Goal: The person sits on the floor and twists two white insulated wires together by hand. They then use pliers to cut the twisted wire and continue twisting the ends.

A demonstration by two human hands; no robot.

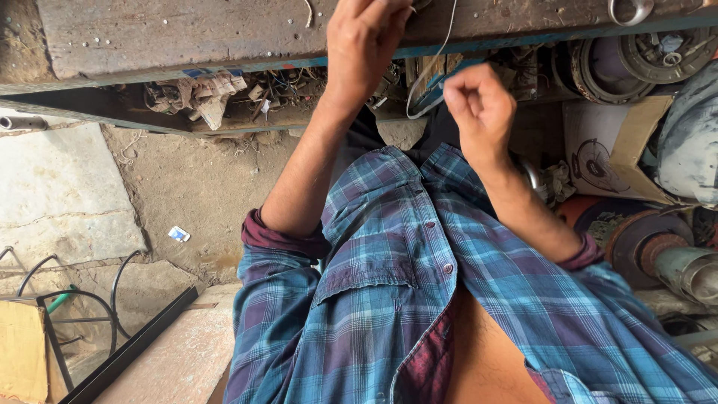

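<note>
My left hand [365, 46] rests on the front edge of a worn wooden workbench [187, 34], fingers curled at the bench top; what they grip is hidden. A thin white wire [428, 71] hangs from the bench top, loops down below the edge and rises to my right hand [479, 105]. That hand is closed in a pinch on the wire, a little below and to the right of the left hand. My blue plaid shirt [419, 299] fills the lower middle of the view.
Under the bench a shelf holds rags [196, 93] and tangled wires. At the right lie round motor parts [647, 243], a cardboard box [617, 146] and a metal ring [630, 10]. The left shows dirt floor, a stone slab [60, 194] and a black metal frame [75, 307].
</note>
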